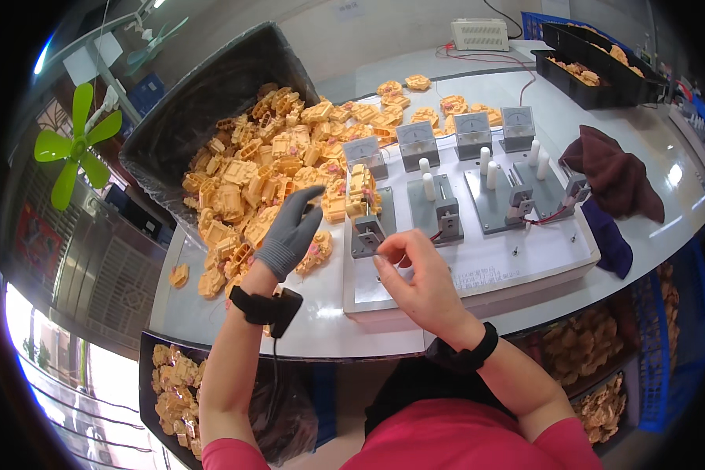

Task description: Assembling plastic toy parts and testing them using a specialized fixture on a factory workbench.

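Your left hand [293, 229] spreads its empty grip beside plastic housings [244, 177], heaped presumably for reach; your right hand [426, 280] half-curls by a clamp fixture [366, 232], its hold unclear.

Loose yellow plastic parts [239, 182] lie left of and behind the white rectangular board [489, 260] on the glossy white tabletop [315, 330].

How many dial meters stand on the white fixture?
4, along the far side of the white fixture: leftmost meter, second meter, third meter, rightmost meter. None seems hidden.
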A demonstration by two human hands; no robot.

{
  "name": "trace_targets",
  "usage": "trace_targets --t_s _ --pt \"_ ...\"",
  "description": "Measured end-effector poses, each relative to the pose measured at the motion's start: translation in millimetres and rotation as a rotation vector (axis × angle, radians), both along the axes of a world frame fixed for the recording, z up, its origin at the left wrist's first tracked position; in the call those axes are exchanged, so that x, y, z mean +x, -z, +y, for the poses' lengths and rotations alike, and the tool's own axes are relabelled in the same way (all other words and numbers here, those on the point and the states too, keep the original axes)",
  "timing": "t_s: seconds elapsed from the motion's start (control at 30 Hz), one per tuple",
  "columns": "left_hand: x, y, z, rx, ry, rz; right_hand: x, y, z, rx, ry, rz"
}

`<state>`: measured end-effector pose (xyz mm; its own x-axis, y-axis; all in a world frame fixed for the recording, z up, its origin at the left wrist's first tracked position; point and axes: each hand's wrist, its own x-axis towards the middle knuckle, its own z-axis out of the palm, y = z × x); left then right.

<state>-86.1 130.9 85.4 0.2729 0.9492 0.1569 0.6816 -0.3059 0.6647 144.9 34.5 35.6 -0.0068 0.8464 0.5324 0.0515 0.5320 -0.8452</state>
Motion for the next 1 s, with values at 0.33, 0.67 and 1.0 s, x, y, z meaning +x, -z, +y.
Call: trace_targets --t_s 0.33,0.67,1.0 --pt "-14 50 -12 0.086 -0.148 0.812 -13 19 12 0.226 0.072 -0.495" --pt "-30 45 -23 0.108 -0.059 0.489 -10 14 10 0.171 0.036 -0.408" --pt "-29 -2 -80 -0.329 -0.11 -1.135 -6 8 10 0.11 0.005 -0.319"
